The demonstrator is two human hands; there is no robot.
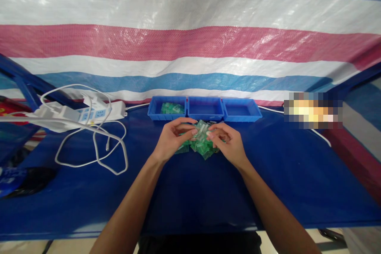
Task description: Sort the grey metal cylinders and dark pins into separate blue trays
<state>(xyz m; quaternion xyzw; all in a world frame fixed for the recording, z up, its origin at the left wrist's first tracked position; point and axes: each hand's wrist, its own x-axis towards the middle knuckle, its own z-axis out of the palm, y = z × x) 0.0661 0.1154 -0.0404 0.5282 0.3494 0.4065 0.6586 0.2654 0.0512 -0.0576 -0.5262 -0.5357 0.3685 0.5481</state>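
Note:
A loose pile of small green, see-through plastic packets [205, 150] lies on the blue table in front of me. Above it, my left hand [174, 137] is curled, thumb and fingers closing on the left side of a pale, shiny packet [203, 128]. My right hand [228, 139] pinches at the right side of that packet, thumb against index finger. The fingers partly cover what the packet holds, and its contents are too small to make out. Just behind the pile stands a blue bin [167, 117] with similar green packets [172, 108] inside.
Two more blue bins, a middle one [205, 116] and a right one [242, 118], join the row. A white power strip [116, 111] with looped cables [98, 162] occupies the left. A blurred-out bright patch [312, 110] is at right. Striped sheeting [190, 43] hangs behind the table [199, 194].

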